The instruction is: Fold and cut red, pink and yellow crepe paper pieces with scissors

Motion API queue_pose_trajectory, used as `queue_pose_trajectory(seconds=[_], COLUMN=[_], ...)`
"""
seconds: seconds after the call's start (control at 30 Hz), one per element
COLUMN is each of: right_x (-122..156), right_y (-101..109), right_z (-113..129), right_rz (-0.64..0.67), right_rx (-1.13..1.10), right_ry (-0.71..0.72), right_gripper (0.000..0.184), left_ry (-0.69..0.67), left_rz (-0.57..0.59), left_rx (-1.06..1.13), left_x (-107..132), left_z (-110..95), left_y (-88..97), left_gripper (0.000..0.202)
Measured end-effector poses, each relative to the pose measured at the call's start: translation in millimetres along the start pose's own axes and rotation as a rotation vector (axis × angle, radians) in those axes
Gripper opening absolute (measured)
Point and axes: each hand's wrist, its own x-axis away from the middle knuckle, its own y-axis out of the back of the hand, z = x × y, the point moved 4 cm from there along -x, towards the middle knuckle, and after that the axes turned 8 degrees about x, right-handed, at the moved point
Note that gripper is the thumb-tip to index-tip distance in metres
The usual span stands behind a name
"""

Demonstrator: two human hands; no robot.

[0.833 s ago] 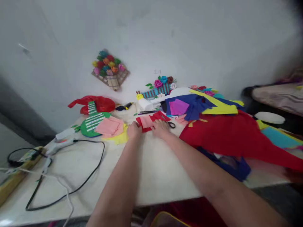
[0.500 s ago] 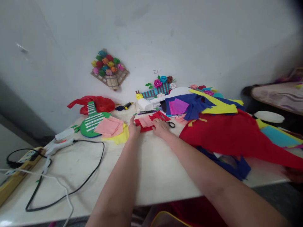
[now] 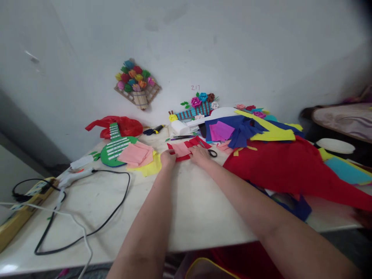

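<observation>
Both my arms stretch across the white table (image 3: 186,209) to its far side. My left hand (image 3: 167,159) is closed on the near left edge of a small stack of red and pink paper pieces (image 3: 182,149). My right hand (image 3: 200,154) rests on the stack's right part, fingers curled over the paper. Black-handled scissors (image 3: 211,152) lie just right of my right hand. A pile of pink squares on yellow paper (image 3: 136,155) sits to the left of my left hand.
A big red sheet (image 3: 285,170) with blue, yellow and purple papers (image 3: 247,130) covers the right side. A green paper guitar (image 3: 114,146), a red bag (image 3: 122,126), a glue gun (image 3: 77,176) with black cable (image 3: 116,209) lie left. Paper flower crafts (image 3: 136,83) hang on the wall.
My left hand opened with its thumb raised, then closed again on the paper stack's edge. Both hands stayed at the stack; the view shifted slightly.
</observation>
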Motion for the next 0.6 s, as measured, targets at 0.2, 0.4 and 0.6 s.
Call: queue_pose_trajectory(seconds=[0.2,0.4,0.6], right_x=[-14,-10,-8], right_y=[7,-8,-12], right_z=[-1,-6,-6], right_rz=[0.117,-0.08,-0.102], right_rx=[0.024,0.014,0.038], right_ry=[0.014,-0.018,-0.029], right_gripper=[0.043,0.028,0.031], left_ry=[-0.011,-0.02,-0.005], left_rz=[-0.001,0.005,0.01], left_rx=[0.005,-0.003,0.025], left_x=[-1,-1,-2], left_z=[1,-2,1], left_y=[-0.2,0.8,1.1], left_gripper=[0.037,0.038,0.041])
